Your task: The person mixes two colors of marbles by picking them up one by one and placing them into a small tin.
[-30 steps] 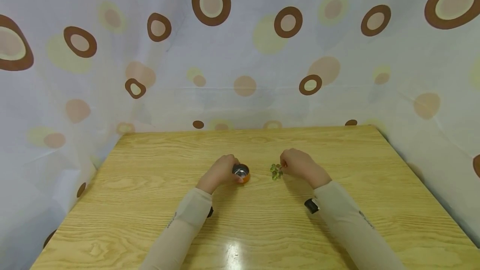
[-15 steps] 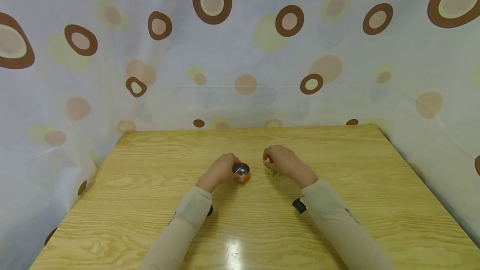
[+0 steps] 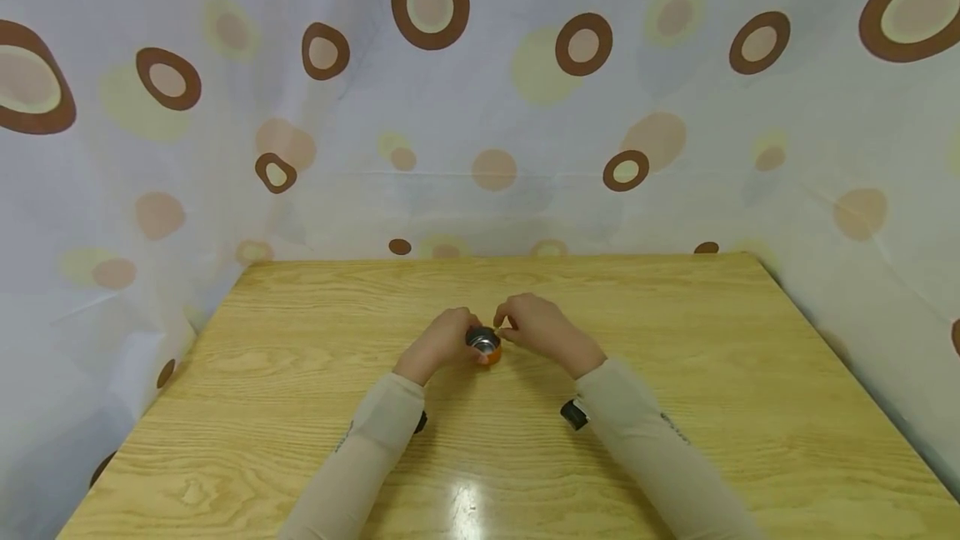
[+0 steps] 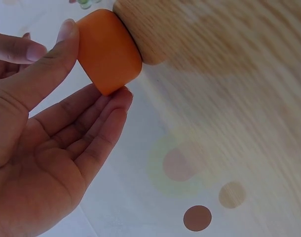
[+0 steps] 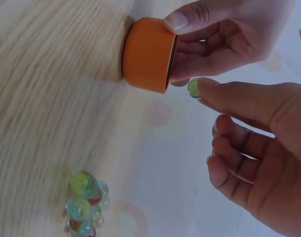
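An orange cup [image 3: 492, 357] with a shiny metal inside stands upright on the wooden table. My left hand [image 3: 441, 344] grips it at the rim, thumb on the near side and fingers opposite, as the left wrist view of the orange wall [image 4: 111, 52] shows. Between thumb and forefinger my right hand [image 3: 543, 330] pinches a green glass marble [image 5: 194, 88], just beside the cup's rim and apart from it. Its other fingers curl loosely. Several marbles [image 5: 79, 209] lie in a cluster on the table, to the right of the cup; in the head view my right hand hides them.
The wooden table [image 3: 315, 407] ends at a pale curtain [image 3: 450, 215] with brown and yellow spots, which also runs along both sides. A dark wrist device [image 3: 574, 415] sits under the right sleeve.
From the marble cluster, my right hand has lifted a marble and moved left to the cup's rim. The left hand and the cup have stayed in place.
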A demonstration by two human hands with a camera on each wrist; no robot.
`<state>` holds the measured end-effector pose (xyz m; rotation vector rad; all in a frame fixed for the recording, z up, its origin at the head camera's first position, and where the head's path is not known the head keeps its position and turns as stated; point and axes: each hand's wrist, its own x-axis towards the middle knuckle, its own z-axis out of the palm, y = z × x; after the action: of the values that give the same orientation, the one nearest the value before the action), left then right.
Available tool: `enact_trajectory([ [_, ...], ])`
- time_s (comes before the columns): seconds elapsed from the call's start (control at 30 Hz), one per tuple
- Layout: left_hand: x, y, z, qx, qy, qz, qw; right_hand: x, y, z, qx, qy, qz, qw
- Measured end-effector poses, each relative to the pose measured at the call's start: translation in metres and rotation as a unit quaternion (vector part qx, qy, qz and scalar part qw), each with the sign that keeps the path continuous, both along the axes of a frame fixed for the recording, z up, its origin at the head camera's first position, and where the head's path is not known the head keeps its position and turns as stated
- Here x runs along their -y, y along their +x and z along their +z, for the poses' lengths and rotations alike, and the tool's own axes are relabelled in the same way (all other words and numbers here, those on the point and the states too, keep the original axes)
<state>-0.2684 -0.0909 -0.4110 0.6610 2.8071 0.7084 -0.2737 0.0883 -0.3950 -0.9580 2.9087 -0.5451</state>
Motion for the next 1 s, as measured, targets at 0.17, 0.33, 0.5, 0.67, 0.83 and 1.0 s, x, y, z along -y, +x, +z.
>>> enact_trajectory([
  [0.17,-0.001,-0.001,-0.001,0.005,0.005,-0.001,1.0000,0.005,0.000,-0.004,0.002,-0.003,0.004,1.000],
  [0.33,-0.001,-0.002,-0.003,0.007,0.009,0.000,0.9999,0.010,0.000,-0.005,0.009,0.005,0.002,1.000],
  [0.5,0.000,-0.002,-0.003,0.001,0.012,0.001,0.9999,0.012,0.000,-0.004,0.002,0.006,0.008,1.000],
  [0.67,0.000,-0.002,-0.003,0.000,0.016,-0.007,0.9998,0.011,0.002,-0.002,0.004,0.007,0.001,1.000],
  [0.83,-0.002,-0.003,-0.004,-0.002,0.013,-0.009,0.9999,0.007,0.003,-0.003,-0.003,0.007,-0.007,1.000],
  [1.0,0.000,-0.003,-0.004,-0.008,0.009,-0.004,0.9999,0.001,0.004,-0.001,-0.011,0.001,-0.011,1.000],
])
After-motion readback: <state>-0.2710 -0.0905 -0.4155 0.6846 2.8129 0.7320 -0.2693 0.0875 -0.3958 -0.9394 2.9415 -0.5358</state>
